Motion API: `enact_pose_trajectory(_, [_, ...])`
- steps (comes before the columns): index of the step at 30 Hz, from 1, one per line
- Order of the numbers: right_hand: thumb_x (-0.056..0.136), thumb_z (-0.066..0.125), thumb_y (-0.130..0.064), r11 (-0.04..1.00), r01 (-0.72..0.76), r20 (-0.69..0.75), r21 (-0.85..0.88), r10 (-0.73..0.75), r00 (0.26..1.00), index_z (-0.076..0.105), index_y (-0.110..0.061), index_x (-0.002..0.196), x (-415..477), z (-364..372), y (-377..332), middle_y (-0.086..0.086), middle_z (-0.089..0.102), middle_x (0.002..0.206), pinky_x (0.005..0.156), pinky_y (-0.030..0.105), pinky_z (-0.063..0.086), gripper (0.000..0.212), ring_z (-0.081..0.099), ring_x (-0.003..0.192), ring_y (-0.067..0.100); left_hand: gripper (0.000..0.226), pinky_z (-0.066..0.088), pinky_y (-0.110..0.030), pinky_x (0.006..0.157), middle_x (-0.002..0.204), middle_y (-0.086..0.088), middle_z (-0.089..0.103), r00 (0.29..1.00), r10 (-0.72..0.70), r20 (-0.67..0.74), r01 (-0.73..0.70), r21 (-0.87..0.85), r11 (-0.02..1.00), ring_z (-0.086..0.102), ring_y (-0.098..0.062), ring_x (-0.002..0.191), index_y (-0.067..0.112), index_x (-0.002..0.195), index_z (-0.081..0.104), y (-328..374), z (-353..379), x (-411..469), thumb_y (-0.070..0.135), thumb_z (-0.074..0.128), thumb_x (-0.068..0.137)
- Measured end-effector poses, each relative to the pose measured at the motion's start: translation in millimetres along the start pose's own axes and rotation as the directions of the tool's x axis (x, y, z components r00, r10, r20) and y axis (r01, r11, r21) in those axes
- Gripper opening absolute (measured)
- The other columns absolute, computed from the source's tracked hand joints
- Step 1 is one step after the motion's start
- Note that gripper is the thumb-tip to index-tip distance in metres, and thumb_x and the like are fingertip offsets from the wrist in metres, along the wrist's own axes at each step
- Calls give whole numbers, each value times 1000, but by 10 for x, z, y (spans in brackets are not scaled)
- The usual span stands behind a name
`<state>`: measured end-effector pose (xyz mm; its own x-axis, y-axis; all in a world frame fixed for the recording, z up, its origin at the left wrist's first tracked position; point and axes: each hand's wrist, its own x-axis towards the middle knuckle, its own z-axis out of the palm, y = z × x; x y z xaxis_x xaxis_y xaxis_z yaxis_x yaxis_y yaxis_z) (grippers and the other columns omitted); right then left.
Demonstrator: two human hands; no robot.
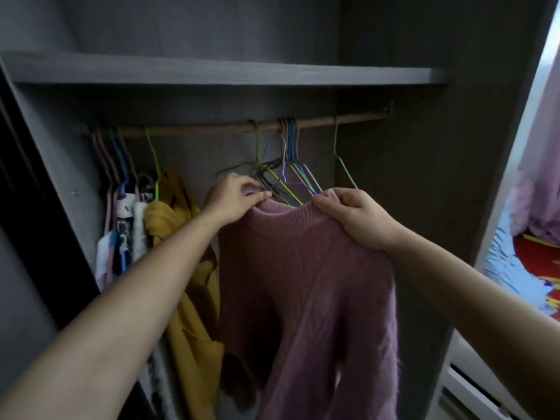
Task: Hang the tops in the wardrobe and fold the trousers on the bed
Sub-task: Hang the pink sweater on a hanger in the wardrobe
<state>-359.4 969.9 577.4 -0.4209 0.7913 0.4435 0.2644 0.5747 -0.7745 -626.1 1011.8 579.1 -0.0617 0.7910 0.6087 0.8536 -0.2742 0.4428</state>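
Your left hand pinches the pink sweater collar; right hand fingers grip its other side. Knit's soft, floppy, prob light, stretchy: hold by shoulders, not neck rib.

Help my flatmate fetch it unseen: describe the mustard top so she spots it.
Look along the wooden rail under the wardrobe's grey shelf. Left of the pink sweater, the mustard top hangs on a light green hanger. It is the only plain yellow garment; its left neighbours are patterned.
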Motion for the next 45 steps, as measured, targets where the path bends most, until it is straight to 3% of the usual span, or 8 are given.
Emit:
enact_pose_trajectory(8, [100,56,-29,999,24,-146,24,-20,989,54,13,83,793,416,-366,7,46,75,67,37,40,45,43,73,16,61,29,-49,113,160,-21,18,958,-209,-195,279,478,833,25,-42,143,8,150,33,-258,-654,415,35,50,97])
enact_pose_trajectory(12, [98,57,-35,995,80,-182,-51,-88,979,50,-13,68,1208,670,-503,3,47,68,66,33,35,38,44,71,14,85,12,-49,120,165,-8,-6,954,-216,-207,295,536,791,-4,-29,151,15,157,8,-398,-816,490,27,58,90])
enact_pose_trajectory(18, [98,55,-41,938,24,3,-346,-25,1000,51,-15,85,1490,1234,-151,20,66,99,66,29,28,29,62,97,35,90,14,-48,119,165,1,-5,952,-211,-221,302,576,760,-5,-19,152,20,158,6,-521,-851,525,19,59,85])
enact_pose_trajectory(27, [97,50,-55,987,-69,103,-146,85,991,49,-17,136,1375,1266,173,14,69,111,65,31,46,55,59,88,26,81,14,-39,122,166,-1,-3,958,-233,-164,285,526,801,-3,-19,152,18,158,10,-451,-922,559,15,52,89])
enact_pose_trajectory(32, [99,49,-48,981,16,8,-193,-15,1000,52,-20,135,1173,1012,242,7,72,102,89,49,53,46,67,99,30,33,44,-37,98,127,-13,63,882,-205,-425,292,152,944,55,-34,120,13,125,63,-163,-620,226,21,47,97])
enact_pose_trajectory(35, [99,49,-39,949,126,-154,-289,-176,972,61,-20,123,1099,889,284,4,69,108,87,44,51,33,64,103,26,24,41,-33,89,109,-12,67,834,-9,-552,87,116,989,58,-31,105,9,107,69,25,-339,-72,14,49,94])
enact_pose_trajectory(39, [99,51,-29,929,160,-305,-334,-267,914,66,-18,113,920,778,436,2,67,107,83,38,49,23,62,100,22,22,44,-39,83,100,-13,66,865,185,-467,-76,242,967,58,-33,94,7,102,68,123,-64,-396,17,51,93])
enact_pose_trajectory(45, [98,51,-30,806,151,-361,-572,-412,836,61,-13,120,501,677,696,9,56,116,85,40,47,29,56,105,27,20,44,-41,82,101,-10,66,879,227,-420,-125,257,958,57,-31,96,10,101,69,92,237,-829,21,54,94])
